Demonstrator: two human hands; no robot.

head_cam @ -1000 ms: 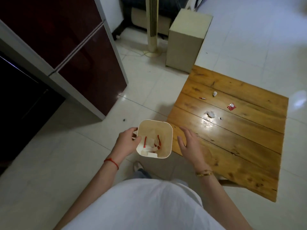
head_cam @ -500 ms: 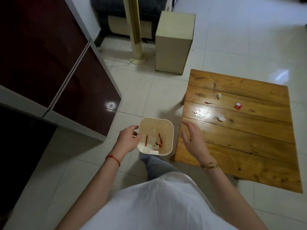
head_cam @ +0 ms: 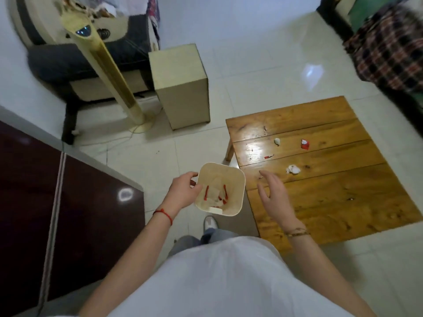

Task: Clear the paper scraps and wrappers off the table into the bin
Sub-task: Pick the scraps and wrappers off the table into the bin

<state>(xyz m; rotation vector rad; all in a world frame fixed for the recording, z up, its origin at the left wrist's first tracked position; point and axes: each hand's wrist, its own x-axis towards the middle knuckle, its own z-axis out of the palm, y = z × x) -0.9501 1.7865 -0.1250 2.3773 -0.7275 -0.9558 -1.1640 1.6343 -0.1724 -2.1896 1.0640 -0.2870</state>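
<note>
You see a cream square plastic bin [head_cam: 231, 179] holding red and white scraps, a honey-brown plank table [head_cam: 332, 202] dotted with a red-and-white wrapper [head_cam: 305, 144] and a crumpled white paper ball [head_cam: 293, 169], a dark maroon glossy cabinet [head_cam: 80, 213], and a red, black and white plaid blanket [head_cam: 389, 49].

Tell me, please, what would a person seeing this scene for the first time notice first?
Probably the small cream bin, held at its rim by the left hand beside the wooden table, with red and white scraps inside. Next, the litter on the table: a crumpled white paper and a red wrapper, beyond the open right hand.
</note>
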